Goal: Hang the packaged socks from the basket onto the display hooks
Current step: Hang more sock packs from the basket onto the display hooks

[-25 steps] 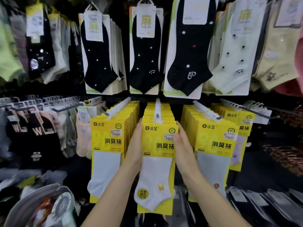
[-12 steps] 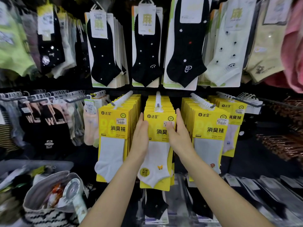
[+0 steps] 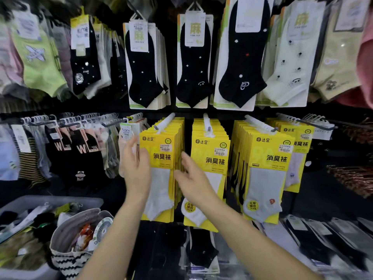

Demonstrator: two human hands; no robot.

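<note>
On the display hooks [image 3: 209, 128], yellow sock packs [image 3: 210, 158] hang in thick stacks. Left hand [image 3: 135, 168] and right hand [image 3: 191, 178] hover before them, fingers loose and spread, holding nothing; contact is lost to blur. Judged: between packs. Next move: reach down-left into the basket [image 3: 60, 200] and grip another pack.

Left hand [image 3: 136, 168], right hand [image 3: 192, 178] blurred; basket [image 3: 60, 199] edge-cropped

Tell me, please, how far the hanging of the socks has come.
Done: the middle yellow pack hangs on its hook, in a full row. In hand: nothing; the left hand and right hand are open before the packs. Left: more packaged socks lie in the grey basket at lower left.
</note>
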